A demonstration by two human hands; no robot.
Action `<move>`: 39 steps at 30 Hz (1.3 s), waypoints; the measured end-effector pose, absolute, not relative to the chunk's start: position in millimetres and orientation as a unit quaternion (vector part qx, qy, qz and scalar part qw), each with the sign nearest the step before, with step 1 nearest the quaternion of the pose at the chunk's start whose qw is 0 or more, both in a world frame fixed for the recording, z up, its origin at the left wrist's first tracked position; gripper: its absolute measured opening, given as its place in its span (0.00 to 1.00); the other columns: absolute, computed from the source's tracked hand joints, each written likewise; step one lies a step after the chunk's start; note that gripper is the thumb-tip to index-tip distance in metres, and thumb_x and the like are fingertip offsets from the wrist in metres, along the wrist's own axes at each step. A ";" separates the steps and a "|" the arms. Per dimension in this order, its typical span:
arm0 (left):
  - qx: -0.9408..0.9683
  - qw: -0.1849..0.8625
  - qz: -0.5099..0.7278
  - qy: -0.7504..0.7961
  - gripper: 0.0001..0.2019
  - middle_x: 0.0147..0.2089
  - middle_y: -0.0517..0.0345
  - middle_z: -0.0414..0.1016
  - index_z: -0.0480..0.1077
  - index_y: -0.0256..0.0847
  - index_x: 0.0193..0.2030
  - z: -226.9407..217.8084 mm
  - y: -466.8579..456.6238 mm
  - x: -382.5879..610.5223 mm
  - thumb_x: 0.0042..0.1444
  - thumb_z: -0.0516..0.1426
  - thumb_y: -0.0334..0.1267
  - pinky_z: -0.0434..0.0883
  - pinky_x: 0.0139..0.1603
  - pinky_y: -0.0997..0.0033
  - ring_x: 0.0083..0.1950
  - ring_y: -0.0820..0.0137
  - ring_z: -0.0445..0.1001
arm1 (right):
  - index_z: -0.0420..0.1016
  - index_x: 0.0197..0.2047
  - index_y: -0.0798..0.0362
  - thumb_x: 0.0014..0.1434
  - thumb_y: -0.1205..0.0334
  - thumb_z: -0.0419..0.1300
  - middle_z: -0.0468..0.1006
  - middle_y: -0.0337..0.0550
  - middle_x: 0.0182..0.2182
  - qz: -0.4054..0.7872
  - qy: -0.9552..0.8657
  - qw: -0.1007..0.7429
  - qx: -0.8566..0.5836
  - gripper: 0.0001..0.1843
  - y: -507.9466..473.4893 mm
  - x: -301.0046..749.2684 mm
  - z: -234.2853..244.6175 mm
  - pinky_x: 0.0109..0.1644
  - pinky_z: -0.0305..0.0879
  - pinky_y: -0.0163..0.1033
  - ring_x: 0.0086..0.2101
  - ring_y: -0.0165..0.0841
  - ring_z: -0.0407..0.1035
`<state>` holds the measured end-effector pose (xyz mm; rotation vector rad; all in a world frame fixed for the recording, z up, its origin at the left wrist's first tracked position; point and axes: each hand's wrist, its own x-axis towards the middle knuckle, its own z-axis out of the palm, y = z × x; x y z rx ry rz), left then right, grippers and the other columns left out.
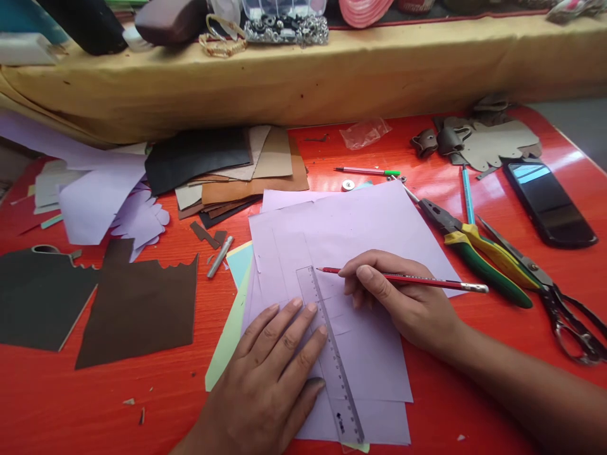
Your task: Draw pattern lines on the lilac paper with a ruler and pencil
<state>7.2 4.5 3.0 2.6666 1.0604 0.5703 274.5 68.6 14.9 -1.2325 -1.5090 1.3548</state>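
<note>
My left hand (272,373) lies flat with fingers spread on a stack of lilac paper sheets (351,234), its fingertips pressing on a clear plastic ruler (332,366) that runs diagonally down the sheet. My right hand (398,297) is closed on a red pencil (427,281), whose tip points left and rests at the ruler's upper end. Faint pencil lines show on the paper beside the ruler.
On the red table (474,411) lie green-and-yellow pliers (478,253), scissors (559,303), a dark phone (550,202), a blue pen (467,196), a pink pen (367,171), dark leather pieces (137,309), stacked leather scraps (237,170) and lilac offcuts (99,196). A cloth-covered shelf (303,76) stands behind.
</note>
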 end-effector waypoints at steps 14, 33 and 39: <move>0.905 0.105 0.200 0.360 0.21 0.77 0.49 0.72 0.74 0.37 0.71 1.7 4.6 8.4 0.77 0.58 0.42 0.50 0.86 0.57 0.82 0.58 0.62 | 0.85 0.45 0.51 0.80 0.51 0.59 0.85 0.44 0.34 0.510 -0.608 0.358 -0.492 0.17 69.4 273.2 16.6 0.36 0.74 0.39 0.32 0.35 0.77; 0.907 0.099 0.193 0.361 0.20 0.78 0.52 0.71 0.74 0.38 0.71 1.6 4.3 7.7 0.77 0.57 0.39 0.50 0.86 0.57 0.82 0.60 0.62 | 0.85 0.41 0.51 0.79 0.46 0.59 0.84 0.45 0.31 0.505 -0.610 0.352 -0.499 0.21 71.2 270.7 20.0 0.35 0.73 0.41 0.32 0.37 0.78; 0.908 0.102 0.191 0.359 0.21 0.78 0.50 0.71 0.74 0.38 0.72 2.0 4.6 6.8 0.77 0.58 0.39 0.50 0.86 0.57 0.83 0.59 0.61 | 0.84 0.40 0.51 0.79 0.48 0.59 0.85 0.45 0.31 0.499 -0.617 0.348 -0.499 0.20 71.8 270.2 20.4 0.34 0.73 0.41 0.32 0.37 0.78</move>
